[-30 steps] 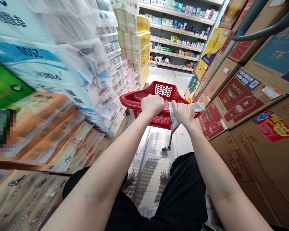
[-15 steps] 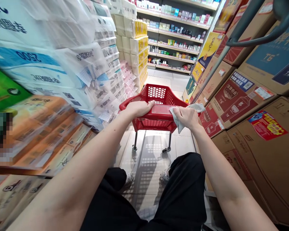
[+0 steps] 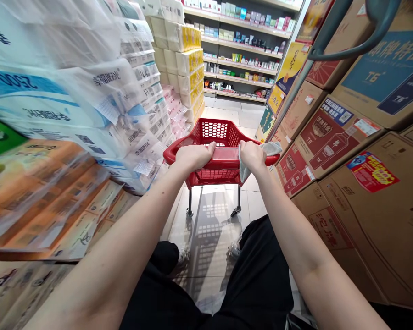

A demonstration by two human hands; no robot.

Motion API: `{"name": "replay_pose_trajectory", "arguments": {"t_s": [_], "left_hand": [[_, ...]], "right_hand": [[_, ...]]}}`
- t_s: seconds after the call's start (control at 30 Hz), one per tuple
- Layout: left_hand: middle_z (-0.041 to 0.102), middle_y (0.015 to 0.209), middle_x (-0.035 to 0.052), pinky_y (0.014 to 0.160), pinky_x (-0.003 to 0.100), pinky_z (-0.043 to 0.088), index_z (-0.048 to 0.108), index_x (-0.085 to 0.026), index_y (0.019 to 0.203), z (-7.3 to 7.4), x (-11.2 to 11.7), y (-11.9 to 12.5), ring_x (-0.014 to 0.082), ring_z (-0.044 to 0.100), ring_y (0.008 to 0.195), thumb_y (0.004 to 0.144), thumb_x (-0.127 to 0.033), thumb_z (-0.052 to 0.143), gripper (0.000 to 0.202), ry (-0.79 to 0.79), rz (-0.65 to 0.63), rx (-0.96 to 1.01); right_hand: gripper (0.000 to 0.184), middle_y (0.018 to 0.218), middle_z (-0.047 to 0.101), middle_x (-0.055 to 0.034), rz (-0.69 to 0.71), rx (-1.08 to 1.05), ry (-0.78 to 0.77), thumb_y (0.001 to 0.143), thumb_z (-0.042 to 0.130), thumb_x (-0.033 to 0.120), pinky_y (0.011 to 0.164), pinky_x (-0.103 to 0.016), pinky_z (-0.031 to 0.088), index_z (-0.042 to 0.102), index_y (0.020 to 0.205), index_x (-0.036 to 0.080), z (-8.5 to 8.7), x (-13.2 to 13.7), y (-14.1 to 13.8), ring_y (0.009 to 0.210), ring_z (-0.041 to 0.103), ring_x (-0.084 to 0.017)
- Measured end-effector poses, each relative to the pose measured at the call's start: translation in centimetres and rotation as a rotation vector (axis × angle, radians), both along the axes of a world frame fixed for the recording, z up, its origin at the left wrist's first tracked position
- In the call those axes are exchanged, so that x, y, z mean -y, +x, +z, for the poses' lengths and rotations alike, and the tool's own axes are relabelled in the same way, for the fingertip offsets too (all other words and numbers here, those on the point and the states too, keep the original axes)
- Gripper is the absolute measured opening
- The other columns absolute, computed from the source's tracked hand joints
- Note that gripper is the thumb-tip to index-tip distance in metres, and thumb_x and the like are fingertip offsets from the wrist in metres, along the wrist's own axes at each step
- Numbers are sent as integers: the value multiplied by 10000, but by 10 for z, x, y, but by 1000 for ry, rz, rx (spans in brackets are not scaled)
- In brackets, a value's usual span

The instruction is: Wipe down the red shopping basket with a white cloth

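Note:
A red plastic shopping cart (image 3: 223, 133) stands in front of me in a narrow shop aisle. My left hand (image 3: 192, 156) is closed over the left part of its red handle bar (image 3: 224, 155). My right hand (image 3: 252, 155) grips the right part of the bar with a grey-white cloth (image 3: 269, 148) pressed under its fingers; the cloth's ends hang out on both sides of the hand. The basket looks to hold nothing. My legs in black trousers show below.
Stacked packs of paper rolls and tissue (image 3: 89, 101) wall the left side. Brown cardboard boxes (image 3: 347, 151) are piled on the right. A grey metal bar (image 3: 347, 46) crosses the upper right. Shelves of small goods (image 3: 241, 59) close the aisle's far end across the tiled floor (image 3: 213, 220).
The cart has rolled a little further away and its wheels have come into view. Both hands have closed down on the handle bar, the right one with the cloth under it.

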State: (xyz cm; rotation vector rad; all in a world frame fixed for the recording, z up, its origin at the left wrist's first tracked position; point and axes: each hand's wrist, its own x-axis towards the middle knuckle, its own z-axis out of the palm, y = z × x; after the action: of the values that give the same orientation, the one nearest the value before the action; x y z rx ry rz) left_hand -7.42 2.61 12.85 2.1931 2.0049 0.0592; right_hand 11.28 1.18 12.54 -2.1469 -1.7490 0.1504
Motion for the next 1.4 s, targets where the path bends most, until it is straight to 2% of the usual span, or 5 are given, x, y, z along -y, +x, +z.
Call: {"name": "replay_pose_trajectory", "arguments": {"t_s": [0.17, 0.47, 0.7, 0.9, 1.4], "left_hand": [[713, 1073, 178, 870, 440, 465, 723, -152, 1077, 2, 8, 7, 340, 642, 1040, 891, -646, 44, 861, 43, 44, 25], [727, 1020, 176, 879, 431, 471, 730, -129, 1046, -2, 17, 8, 312, 657, 1022, 932, -539, 118, 746, 166, 81, 66], [730, 998, 174, 857, 418, 479, 737, -126, 1009, -3, 22, 12, 309, 662, 1020, 943, -489, 126, 714, 187, 45, 78], [729, 1004, 178, 859, 423, 473, 731, -112, 1028, -3, 22, 12, 315, 663, 1007, 938, -477, 157, 686, 209, 90, 82], [725, 1014, 178, 864, 417, 459, 720, -112, 1044, -2, 18, 10, 319, 658, 995, 939, -464, 141, 686, 200, 85, 34]], "right_hand": [[598, 1038, 715, -165, 69, -6, 0, 1011, 185, 441, 858, -360, 435, 696, 1040, 132, 6, -8, -10, 997, 659, -278], [481, 1127, 677, -128, 278, 213, 362, 1013, 237, 384, 1000, -393, 334, 660, 1060, 160, -15, 25, -46, 1093, 573, -258], [546, 1013, 712, -139, 326, 182, 103, 985, 252, 509, 904, -385, 398, 667, 980, 153, 0, -1, -30, 989, 632, -268], [543, 1183, 647, -200, 103, 166, 299, 966, 304, 505, 1017, -453, 327, 617, 1134, 95, -12, 15, -37, 1175, 537, -315], [521, 1020, 700, -140, 366, 254, 211, 1000, 244, 447, 869, -358, 398, 659, 966, 132, -2, 9, -27, 963, 619, -254]]}}
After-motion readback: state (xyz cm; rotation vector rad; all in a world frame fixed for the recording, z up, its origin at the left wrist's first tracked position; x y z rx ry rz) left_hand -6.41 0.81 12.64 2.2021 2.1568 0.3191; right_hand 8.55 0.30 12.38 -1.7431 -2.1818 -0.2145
